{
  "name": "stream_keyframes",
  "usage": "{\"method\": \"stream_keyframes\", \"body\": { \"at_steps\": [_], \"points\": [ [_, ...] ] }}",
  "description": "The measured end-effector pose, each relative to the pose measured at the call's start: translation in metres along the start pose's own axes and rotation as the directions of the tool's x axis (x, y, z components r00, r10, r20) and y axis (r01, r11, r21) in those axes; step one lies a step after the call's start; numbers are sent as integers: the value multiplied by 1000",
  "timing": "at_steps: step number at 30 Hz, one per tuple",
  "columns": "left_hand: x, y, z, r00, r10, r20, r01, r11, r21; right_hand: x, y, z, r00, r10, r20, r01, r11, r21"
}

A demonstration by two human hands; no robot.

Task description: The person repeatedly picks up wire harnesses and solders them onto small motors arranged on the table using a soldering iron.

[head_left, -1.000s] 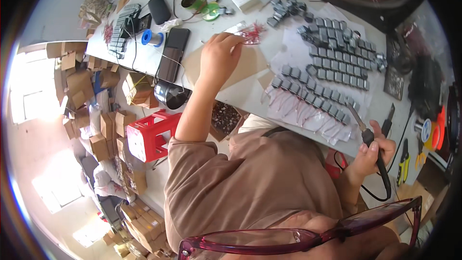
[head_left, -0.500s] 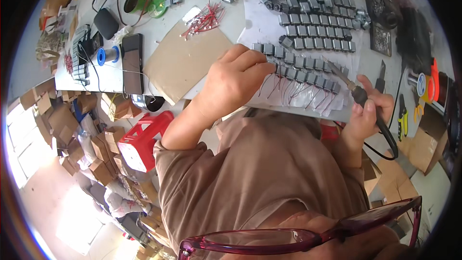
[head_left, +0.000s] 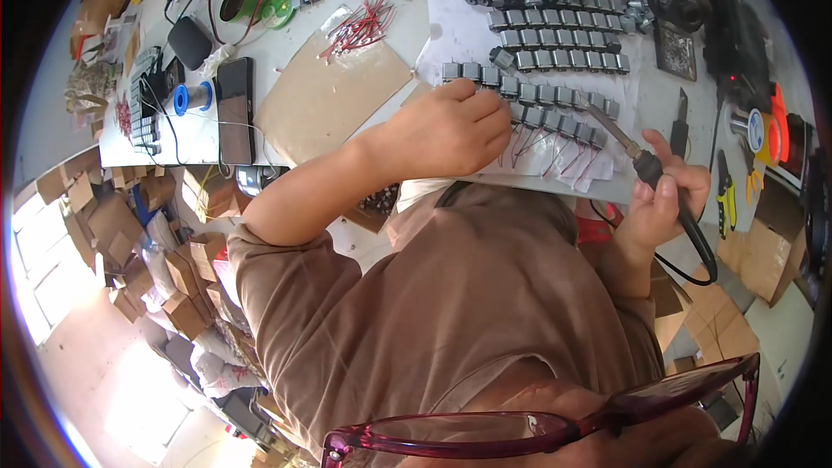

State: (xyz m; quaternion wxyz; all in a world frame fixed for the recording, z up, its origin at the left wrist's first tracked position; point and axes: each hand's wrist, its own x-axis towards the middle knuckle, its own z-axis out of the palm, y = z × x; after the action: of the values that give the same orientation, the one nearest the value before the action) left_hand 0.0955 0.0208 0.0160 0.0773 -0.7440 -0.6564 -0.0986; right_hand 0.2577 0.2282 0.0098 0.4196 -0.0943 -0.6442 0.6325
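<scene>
My left hand is closed over the left part of the nearest row of small metal motors. Its fingertips are hidden, and so is anything between them. Thin red and dark wires hang from that row toward the table's front edge. Just behind lies a second row of motors. In my right hand is a soldering iron, gripped by its dark handle. Its metal tip points up and left, close to the right end of the motor rows.
Several more motor rows stand on white paper farther back. A bundle of red wires lies on a brown sheet. Leftward are a phone and a solder spool; rightward, a box cutter and yellow-handled pliers.
My left hand has moved right along the nearest motor row, its forearm now stretched flatter across. The right hand keeps its hold on the soldering iron. The whole view has shifted slightly.
</scene>
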Motion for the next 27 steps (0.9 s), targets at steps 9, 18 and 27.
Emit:
{"method": "stream_keyframes", "body": {
  "at_steps": [9,18,27],
  "points": [
    [-7,-2,10,968,-185,-168,155,971,-180,-3,-1,-6,999,-27,24,28,1000,-6],
    [-7,12,5,989,-131,-70,137,987,89,-2,-3,-2,999,-36,37,37,999,-17],
    [-8,25,8,969,-209,-133,221,972,81,-2,-1,-2,999,-41,33,42,999,-32]
  ]
}}
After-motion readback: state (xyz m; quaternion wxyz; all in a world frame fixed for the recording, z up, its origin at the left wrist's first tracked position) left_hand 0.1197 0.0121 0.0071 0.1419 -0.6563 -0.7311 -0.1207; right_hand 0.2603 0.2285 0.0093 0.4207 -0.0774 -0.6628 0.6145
